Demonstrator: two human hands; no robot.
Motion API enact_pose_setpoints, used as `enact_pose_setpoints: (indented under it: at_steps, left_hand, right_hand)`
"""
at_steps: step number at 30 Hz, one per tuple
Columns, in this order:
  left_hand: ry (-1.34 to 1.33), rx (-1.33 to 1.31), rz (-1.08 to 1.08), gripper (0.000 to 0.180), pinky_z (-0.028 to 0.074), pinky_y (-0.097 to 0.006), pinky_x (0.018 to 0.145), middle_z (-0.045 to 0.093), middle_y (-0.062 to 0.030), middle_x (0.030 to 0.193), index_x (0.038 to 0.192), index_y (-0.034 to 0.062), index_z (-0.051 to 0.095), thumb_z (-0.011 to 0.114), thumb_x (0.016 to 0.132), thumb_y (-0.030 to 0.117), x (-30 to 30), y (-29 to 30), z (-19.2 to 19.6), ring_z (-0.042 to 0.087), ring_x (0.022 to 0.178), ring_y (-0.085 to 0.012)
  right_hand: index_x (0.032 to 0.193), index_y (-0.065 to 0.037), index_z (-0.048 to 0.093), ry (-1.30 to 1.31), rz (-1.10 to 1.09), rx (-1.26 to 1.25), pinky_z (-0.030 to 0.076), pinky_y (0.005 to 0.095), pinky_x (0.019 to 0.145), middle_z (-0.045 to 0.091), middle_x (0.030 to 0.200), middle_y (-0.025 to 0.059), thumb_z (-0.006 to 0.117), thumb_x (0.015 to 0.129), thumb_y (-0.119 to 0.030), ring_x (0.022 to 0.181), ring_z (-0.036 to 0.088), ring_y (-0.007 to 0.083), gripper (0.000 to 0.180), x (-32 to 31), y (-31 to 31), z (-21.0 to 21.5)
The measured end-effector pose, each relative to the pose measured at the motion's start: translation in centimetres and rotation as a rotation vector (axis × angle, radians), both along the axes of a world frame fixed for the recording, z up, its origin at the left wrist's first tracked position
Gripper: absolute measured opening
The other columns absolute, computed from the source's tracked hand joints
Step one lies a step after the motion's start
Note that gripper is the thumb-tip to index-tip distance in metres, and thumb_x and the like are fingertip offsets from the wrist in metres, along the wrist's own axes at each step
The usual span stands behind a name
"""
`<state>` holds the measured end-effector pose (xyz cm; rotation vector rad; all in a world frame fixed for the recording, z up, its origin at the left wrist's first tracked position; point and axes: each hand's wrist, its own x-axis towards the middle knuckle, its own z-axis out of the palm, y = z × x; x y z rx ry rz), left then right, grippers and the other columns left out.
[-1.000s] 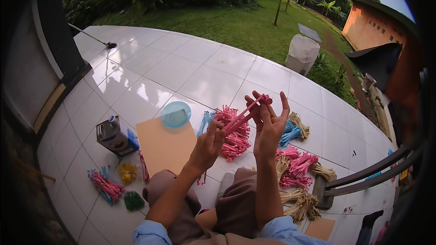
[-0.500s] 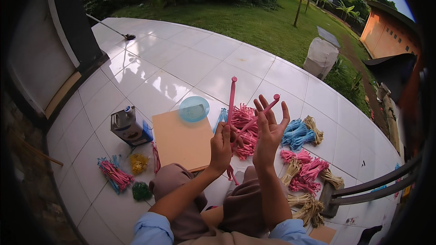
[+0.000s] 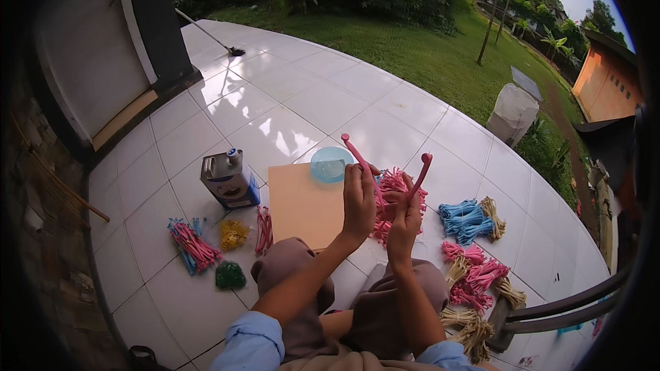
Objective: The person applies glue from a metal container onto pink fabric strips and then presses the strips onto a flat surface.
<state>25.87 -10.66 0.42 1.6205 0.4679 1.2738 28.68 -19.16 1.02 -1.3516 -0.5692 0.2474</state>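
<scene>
Pink strip (image 3: 385,182) held up w/ both hands, bent in a U, ends pointing up. Left hand (image 3: 359,200) closed round one leg, right hand (image 3: 404,223) closed round the other, hands just beside each other over the board (image 3: 302,206). Blue bowl (image 3: 330,163) at board's far edge; pink pile (image 3: 399,185) behind hands; tin can (image 3: 230,180) left of board.

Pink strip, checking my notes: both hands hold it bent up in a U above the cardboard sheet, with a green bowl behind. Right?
Not quite. In the head view the bowl is light blue, not green. Both the left hand and right hand do hold the pink strip above the cardboard sheet.
</scene>
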Motion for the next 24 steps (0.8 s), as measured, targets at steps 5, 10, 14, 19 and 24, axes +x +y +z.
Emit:
enact_pose_setpoints:
  at_steps: [5,10,14,19,24]
  left_hand:
    - [-0.033,-0.142,-0.071,0.023,0.041,-0.028,0.066,0.057,-0.0056,0.080,0.091,-0.0002,0.054,0.042,0.096,0.019,-2.6,3.7,1.2,0.051,0.070,-0.0123]
    - [0.110,-0.236,-0.227,0.020,0.044,-0.022,0.073,0.061,-0.0023,0.084,0.095,0.0012,0.063,0.055,0.090,0.019,-5.3,6.6,2.8,0.052,0.078,-0.0059]
    - [0.351,-0.238,-0.282,0.016,0.046,-0.022,0.064,0.064,-0.0030,0.080,0.090,0.0011,0.066,0.068,0.081,0.015,-6.7,9.2,1.1,0.056,0.070,-0.0063]
    - [0.621,-0.233,-0.321,0.009,0.047,-0.021,0.065,0.065,-0.0016,0.076,0.080,0.0019,0.065,0.070,0.077,0.010,-7.5,12.0,-6.1,0.058,0.070,-0.0075]
    - [0.715,-0.292,-0.231,0.010,0.045,-0.022,0.061,0.058,-0.0030,0.077,0.079,-0.0018,0.063,0.070,0.073,0.003,-7.3,13.7,-12.4,0.055,0.068,-0.0083]
  right_hand:
    - [0.133,-0.003,0.034,-0.106,0.095,-0.003,0.044,0.0210,0.049,0.056,0.076,0.0037,0.033,0.098,-0.011,0.056,0.052,0.0067,0.036,0.8,-0.7,0.2]
    - [0.133,-0.003,0.029,-0.094,0.278,-0.068,0.046,0.0213,0.052,0.055,0.075,0.0043,0.038,0.098,-0.019,0.060,0.055,0.0082,0.041,4.5,-1.4,1.7]
    - [0.143,-0.005,0.002,0.030,0.517,0.000,0.051,0.0280,0.053,0.046,0.079,0.0060,0.052,0.089,-0.008,0.064,0.060,0.0170,0.074,8.6,-0.5,0.4]
    - [0.144,-0.017,-0.007,-0.004,0.776,-0.381,0.055,0.0292,0.062,0.043,0.086,0.0054,0.062,0.074,0.011,0.072,0.058,0.0155,0.102,13.9,3.2,-5.4]
    - [0.142,-0.023,-0.017,0.134,0.820,-0.433,0.055,0.0307,0.069,0.045,0.089,0.0063,0.063,0.073,0.010,0.074,0.057,0.0146,0.110,15.5,6.9,-12.8]
